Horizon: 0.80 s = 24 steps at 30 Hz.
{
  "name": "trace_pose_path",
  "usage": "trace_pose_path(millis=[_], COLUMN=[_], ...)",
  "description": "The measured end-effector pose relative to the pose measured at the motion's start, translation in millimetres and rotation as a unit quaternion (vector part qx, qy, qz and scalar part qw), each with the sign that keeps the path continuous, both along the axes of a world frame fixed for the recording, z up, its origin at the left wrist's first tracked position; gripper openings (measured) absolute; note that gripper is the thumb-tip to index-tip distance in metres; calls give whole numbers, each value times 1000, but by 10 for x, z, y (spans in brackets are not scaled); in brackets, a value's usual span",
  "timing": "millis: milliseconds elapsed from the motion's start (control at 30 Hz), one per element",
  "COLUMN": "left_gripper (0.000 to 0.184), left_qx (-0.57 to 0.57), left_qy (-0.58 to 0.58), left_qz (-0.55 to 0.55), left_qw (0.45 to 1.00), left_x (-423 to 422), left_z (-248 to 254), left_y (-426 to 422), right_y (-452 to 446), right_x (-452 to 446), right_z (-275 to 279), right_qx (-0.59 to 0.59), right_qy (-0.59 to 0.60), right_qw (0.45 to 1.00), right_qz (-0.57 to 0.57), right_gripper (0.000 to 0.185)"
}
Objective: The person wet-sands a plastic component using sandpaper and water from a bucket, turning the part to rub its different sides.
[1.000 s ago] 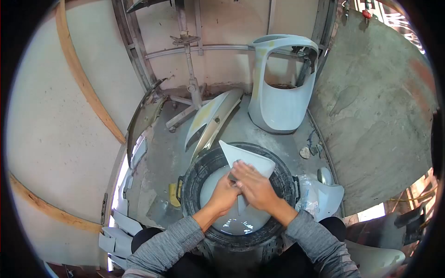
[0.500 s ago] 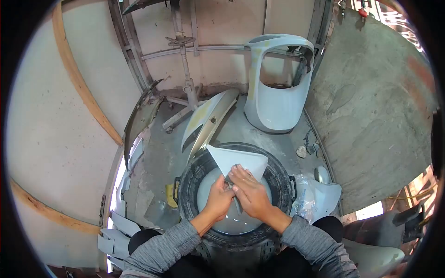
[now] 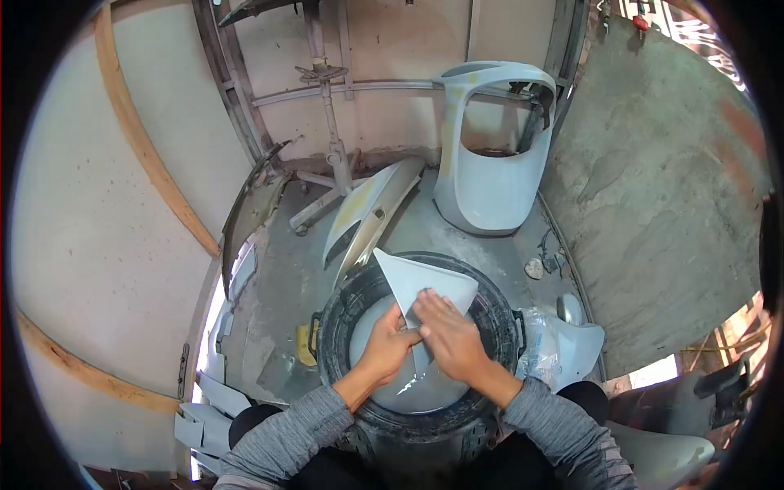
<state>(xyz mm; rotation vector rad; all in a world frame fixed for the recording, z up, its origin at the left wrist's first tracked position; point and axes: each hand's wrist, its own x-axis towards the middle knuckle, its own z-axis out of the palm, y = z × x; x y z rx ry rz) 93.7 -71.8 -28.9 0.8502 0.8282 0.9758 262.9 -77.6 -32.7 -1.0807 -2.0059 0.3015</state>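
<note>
A pale, pointed triangular panel (image 3: 426,280) is tilted over a round black tub (image 3: 333,327) of cloudy water (image 3: 420,392). My left hand (image 3: 386,347) grips the panel's lower left edge, with the thumb pointing toward my other hand. My right hand (image 3: 449,336) lies against the panel's face, its fingers pressed together and pointing up and left. Whether anything is under those fingers is hidden. The panel's narrow lower end hangs down between my hands, close to the water.
Beyond the tub stand a white curved panel (image 3: 369,200) and a large white shell (image 3: 490,192). A metal stand (image 3: 335,155) is behind them. Right of the tub lie a plastic bag (image 3: 539,347) and a white part (image 3: 578,347); a yellow object (image 3: 306,345) is at left.
Over the last second the panel and hands shift slightly left, then a little back right, along with the whole view. My right hand moves slightly over the panel's face.
</note>
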Motion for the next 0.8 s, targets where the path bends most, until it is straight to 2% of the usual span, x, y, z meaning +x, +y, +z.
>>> trace_pose_path(millis=[67,133,167,233,267,300,367,433,500,567,633,667,700,767,800], left_gripper=[56,56,57,58,58,57,58,58,56,53,51,51,51,51,52], left_qx=[-9,-14,-16,-8,1,9,0,-4,4,9,3,8,19,32,17], left_qy=[-8,-18,-29,-19,-38,-55,-64,-75,-71,-67,-71,-72,-74,-75,-47], left_qz=[-18,-8,0,-10,-9,-7,2,9,15,6,25,25,21,16,5], left_qw=[1000,1000,999,1000,999,998,998,997,997,998,997,997,997,997,999], left_x=[-46,-23,-2,-33,-31,-44,-33,-30,-77,-79,-49,-65,-94,-123,-145], left_z=[29,38,48,-30,-3,17,67,76,17,87,182,196,186,187,187], left_y=[5,-35,-18,16,26,15,-48,-16,-13,-60,-84,-46,-43,-35,-50], right_y=[69,321,251,-67,-82,21,363,285,-71,117,361,254,156,34,186], right_x=[30,151,115,-136,-145,-71,199,149,-69,124,304,222,168,106,220], right_z=[-45,-61,-104,95,122,101,-30,-10,157,-3,18,22,82,162,63], right_qx=[17,-110,-108,0,31,30,-68,-78,17,41,-53,-3,-2,38,24], right_qy=[-17,68,67,-24,-14,-12,93,53,6,9,42,43,41,8,45], right_qw=[999,979,979,1000,999,999,981,981,999,999,983,988,988,996,992], right_qz=[24,-159,-160,18,32,31,-159,-168,-28,-34,-168,-150,-150,-75,-119], right_gripper=[38,38,38,36,35,35,34,35,35,35,34,34,34,33,32])
